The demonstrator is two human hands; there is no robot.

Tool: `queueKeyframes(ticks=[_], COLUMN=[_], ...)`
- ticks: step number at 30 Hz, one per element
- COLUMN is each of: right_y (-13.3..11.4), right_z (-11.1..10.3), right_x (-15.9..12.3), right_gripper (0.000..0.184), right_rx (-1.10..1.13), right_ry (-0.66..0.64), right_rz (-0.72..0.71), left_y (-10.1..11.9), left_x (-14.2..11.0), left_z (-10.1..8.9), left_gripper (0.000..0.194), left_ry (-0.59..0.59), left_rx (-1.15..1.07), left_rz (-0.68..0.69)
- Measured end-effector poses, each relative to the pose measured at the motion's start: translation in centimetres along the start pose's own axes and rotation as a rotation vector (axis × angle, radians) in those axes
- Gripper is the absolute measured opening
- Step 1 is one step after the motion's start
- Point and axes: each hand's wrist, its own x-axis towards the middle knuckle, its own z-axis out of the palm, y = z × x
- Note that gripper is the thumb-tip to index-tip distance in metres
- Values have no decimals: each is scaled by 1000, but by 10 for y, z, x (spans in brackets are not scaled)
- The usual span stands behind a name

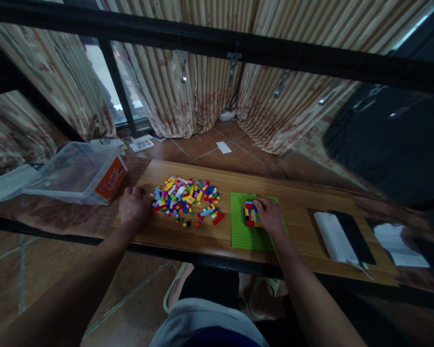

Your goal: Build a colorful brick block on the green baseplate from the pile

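Observation:
A heap of small coloured bricks [186, 198] lies on the wooden board [296, 202]. My left hand [133, 206] rests in a loose fist at the heap's left edge; nothing shows in it. To the right lies a green baseplate [244, 236] with a small block of red, yellow and blue bricks [251, 214] built on it. My right hand [270, 215] sits on the plate, its fingertips pressed on that block's right side.
A clear plastic box with an orange label [79, 174] lies on its side at the left. A white oblong object [334, 237] and a dark flat slab [354, 236] lie at the right. Curtains and black bars stand behind.

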Motion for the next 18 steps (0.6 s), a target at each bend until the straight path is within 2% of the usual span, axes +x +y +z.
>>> queueKeyframes(ticks=[6, 11, 18], right_y=[-1, -3, 8], right_z=[5, 8, -8], right_x=[-3, -3, 0], right_gripper=[43, 45, 59], right_rx=[-51, -33, 163], right_ry=[-4, 8, -18], right_rz=[53, 34, 54], left_y=[0, 1, 4], left_x=[-1, -1, -2], left_z=[-1, -1, -6], left_gripper=[33, 33, 33], left_ry=[-1, -3, -27], left_rx=[1, -1, -6], left_rz=[-3, 7, -4])
